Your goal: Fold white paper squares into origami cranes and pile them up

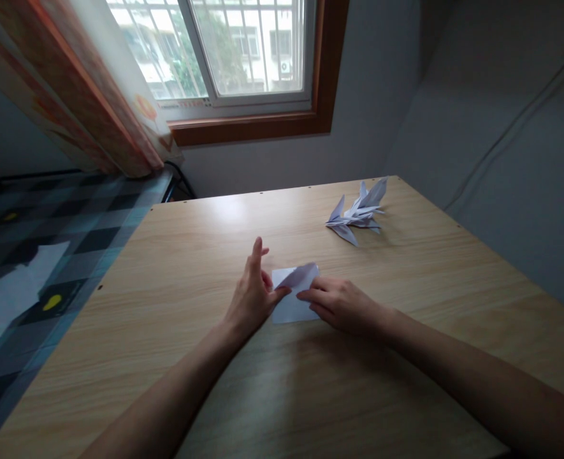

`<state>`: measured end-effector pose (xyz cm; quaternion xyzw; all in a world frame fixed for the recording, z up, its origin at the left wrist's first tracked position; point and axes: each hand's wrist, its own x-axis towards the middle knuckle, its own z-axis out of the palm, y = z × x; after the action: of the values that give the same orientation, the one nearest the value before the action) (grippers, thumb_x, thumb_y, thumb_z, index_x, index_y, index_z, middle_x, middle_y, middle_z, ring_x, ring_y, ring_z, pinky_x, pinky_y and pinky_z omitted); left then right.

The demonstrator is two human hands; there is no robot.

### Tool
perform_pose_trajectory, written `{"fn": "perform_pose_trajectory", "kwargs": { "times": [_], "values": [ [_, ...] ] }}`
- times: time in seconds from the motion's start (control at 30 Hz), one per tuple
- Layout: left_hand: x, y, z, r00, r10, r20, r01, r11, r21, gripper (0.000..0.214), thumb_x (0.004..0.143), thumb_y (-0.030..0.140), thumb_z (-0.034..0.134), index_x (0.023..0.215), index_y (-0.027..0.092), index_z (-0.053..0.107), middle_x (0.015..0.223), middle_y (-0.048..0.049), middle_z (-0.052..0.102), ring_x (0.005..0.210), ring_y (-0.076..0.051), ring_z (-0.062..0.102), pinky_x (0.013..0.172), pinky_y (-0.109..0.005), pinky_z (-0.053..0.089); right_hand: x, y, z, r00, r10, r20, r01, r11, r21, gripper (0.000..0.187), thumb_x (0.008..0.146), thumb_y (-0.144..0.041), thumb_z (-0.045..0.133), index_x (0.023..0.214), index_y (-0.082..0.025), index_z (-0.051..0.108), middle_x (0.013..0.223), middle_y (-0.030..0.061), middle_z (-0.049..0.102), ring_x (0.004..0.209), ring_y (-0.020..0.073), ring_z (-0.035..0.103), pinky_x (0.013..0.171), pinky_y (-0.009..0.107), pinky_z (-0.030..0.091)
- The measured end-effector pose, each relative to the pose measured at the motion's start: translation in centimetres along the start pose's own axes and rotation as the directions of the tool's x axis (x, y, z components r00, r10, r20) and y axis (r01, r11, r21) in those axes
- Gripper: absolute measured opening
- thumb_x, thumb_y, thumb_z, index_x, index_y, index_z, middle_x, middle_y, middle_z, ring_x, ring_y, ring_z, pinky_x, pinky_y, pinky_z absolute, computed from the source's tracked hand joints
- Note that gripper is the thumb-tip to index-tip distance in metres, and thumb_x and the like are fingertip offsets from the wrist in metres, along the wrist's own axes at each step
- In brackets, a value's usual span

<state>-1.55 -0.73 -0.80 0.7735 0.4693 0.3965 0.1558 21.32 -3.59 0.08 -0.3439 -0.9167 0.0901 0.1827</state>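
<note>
A small white sheet of paper [292, 294] lies on the wooden table [176, 280], one corner folded up. My left hand [252, 294] stands on edge at the paper's left side, thumb tip touching the fold, index finger raised and the other fingers loosely apart. My right hand [341, 304] lies on the paper's right side, its fingers curled and pressing the folded flap down.
Several folded white paper figures [358, 211] lie together at the far right of the table. A bed with a checked cover [47, 255] and white sheets of paper [14, 290] stands left of the table. A window [234, 51] and curtain [85, 89] are behind.
</note>
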Motion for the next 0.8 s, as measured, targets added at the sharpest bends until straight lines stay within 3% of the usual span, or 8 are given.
{"fn": "perform_pose_trajectory", "kwargs": {
  "times": [0.1,0.17,0.27,0.5,0.57,0.63,0.73,0.8],
  "values": [
    [0.4,0.3,-0.4,0.993,-0.115,0.001,0.115,0.993,-0.030,0.072,0.077,0.025,0.069,0.142,0.020,0.038,0.101,-0.0047,0.069,0.053,-0.007,0.054,0.052,-0.021,0.047,0.0,0.1,0.1,1.000,-0.016,0.003,0.016,1.000,-0.020,0.024,0.096,-0.019,0.048,0.108,-0.018,0.068,0.091,0.0077,0.065,0.078,0.0163,0.061,0.070,0.027,0.047],
    [0.6,0.6,-0.8,0.988,-0.151,0.019,0.151,0.988,-0.010,0.025,0.082,0.030,0.063,0.103,0.016,0.066,0.070,0.0018,0.066,0.051,-0.008,0.052,0.051,-0.020,0.043,0.0,0.2,0.1,0.999,-0.036,0.003,0.036,0.999,-0.038,0.025,0.097,-0.020,0.047,0.107,-0.018,0.069,0.091,0.0077,0.065,0.077,0.0158,0.060,0.069,0.027,0.046],
    [0.8,0.9,-1.0,0.986,-0.161,0.030,0.160,0.987,0.024,0.034,0.088,0.035,0.055,0.061,0.015,0.059,0.051,0.0030,0.054,0.049,-0.009,0.047,0.050,-0.021,0.037,0.0,0.3,0.1,0.996,-0.084,-0.005,0.084,0.993,-0.079,0.024,0.096,-0.020,0.050,0.108,-0.019,0.070,0.090,0.0078,0.065,0.078,0.0168,0.058,0.070,0.029,0.045],
    [0.8,0.7,-0.9,0.994,-0.108,0.001,0.108,0.991,0.078,0.040,0.094,0.039,0.047,0.060,0.017,0.052,0.050,0.0039,0.050,0.046,-0.009,0.045,0.047,-0.022,0.034,-0.1,0.2,0.0,0.985,-0.169,-0.030,0.161,0.970,-0.181,0.023,0.092,-0.019,0.055,0.110,-0.022,0.069,0.106,0.0073,0.069,0.091,0.0221,0.057,0.082,0.037,0.043],
    [0.4,0.8,-1.1,0.993,0.034,-0.112,-0.019,0.990,0.138,0.026,0.091,0.040,0.054,0.079,0.017,0.058,0.065,0.0011,0.060,0.054,-0.011,0.051,0.051,-0.023,0.040,0.0,0.0,0.0,0.991,-0.137,-0.006,0.132,0.969,-0.207,0.026,0.092,-0.020,0.056,0.115,-0.019,0.066,0.112,0.0093,0.069,0.094,0.0237,0.057,0.082,0.037,0.043],
    [0.0,1.1,-1.4,0.946,0.278,-0.165,-0.234,0.941,0.244,0.020,0.088,0.036,0.061,0.095,0.018,0.057,0.080,-0.0030,0.064,0.064,-0.014,0.056,0.059,-0.026,0.046,0.0,-0.3,0.0,0.997,-0.080,-0.001,0.077,0.971,-0.227,0.032,0.091,-0.024,0.058,0.121,-0.016,0.063,0.120,0.0131,0.066,0.101,0.0276,0.057,0.083,0.039,0.043],
    [-0.6,1.9,-1.6,0.807,0.589,0.040,-0.573,0.764,0.298,0.010,0.088,0.024,0.060,0.095,0.019,0.057,0.081,-0.0039,0.065,0.071,-0.016,0.058,0.066,-0.030,0.048,0.2,-0.7,0.2,1.000,0.018,-0.008,-0.020,0.970,-0.242,0.042,0.091,-0.032,0.059,0.127,-0.011,0.058,0.128,0.0198,0.060,0.109,0.0337,0.054,0.086,0.044,0.043],
    [-0.8,2.4,-1.4,0.732,0.647,0.214,-0.681,0.691,0.242,0.010,0.089,0.026,0.058,0.095,0.018,0.059,0.081,-0.0045,0.066,0.071,-0.017,0.059,0.067,-0.030,0.048,0.3,-0.9,0.4,0.997,0.073,0.001,-0.071,0.970,-0.232,0.047,0.091,-0.037,0.058,0.129,-0.009,0.056,0.126,0.0215,0.059,0.107,0.0345,0.055,0.086,0.046,0.044]
  ]
}}
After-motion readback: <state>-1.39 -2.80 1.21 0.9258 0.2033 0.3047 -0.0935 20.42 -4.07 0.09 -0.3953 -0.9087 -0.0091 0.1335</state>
